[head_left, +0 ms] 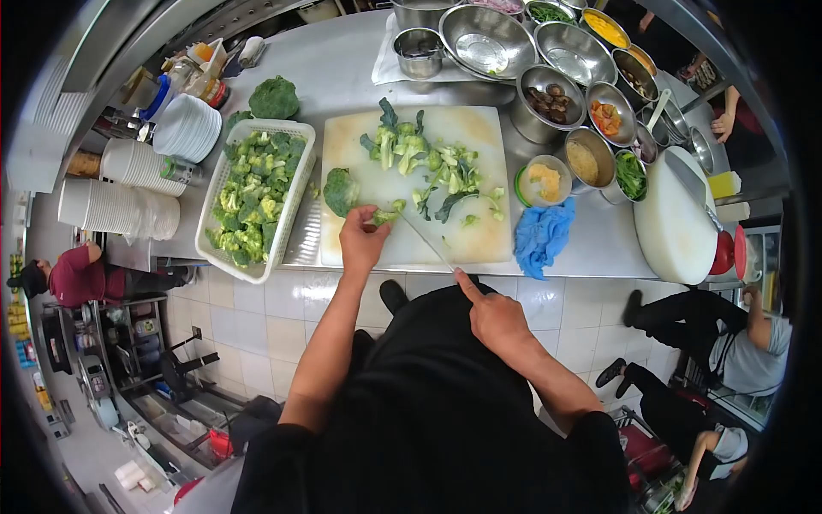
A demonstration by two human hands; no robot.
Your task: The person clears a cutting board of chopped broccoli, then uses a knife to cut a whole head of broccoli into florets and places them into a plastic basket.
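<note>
My left hand (363, 240) is closed on a small broccoli floret (390, 214) over the front left of the white cutting board (342, 141). In my right hand (498, 319) is a knife (428, 239), its blade pointing up and left toward the floret. A large broccoli head (341, 192) lies just beyond my left hand. Cut stalks (399, 147) with leaves rest at the board's far side, and trimmings (454, 176) are heaped right of the middle. To the left, a white plastic basket (298, 201) holds many cut florets.
Another broccoli head (274, 98) sits behind the basket. A crumpled blue cloth (545, 236) lies right of the board, near a tub of yellow paste (543, 181). Metal bowls (488, 41) crowd the back right. Stacked white bowls (120, 208) stand far left. Other people are on both sides.
</note>
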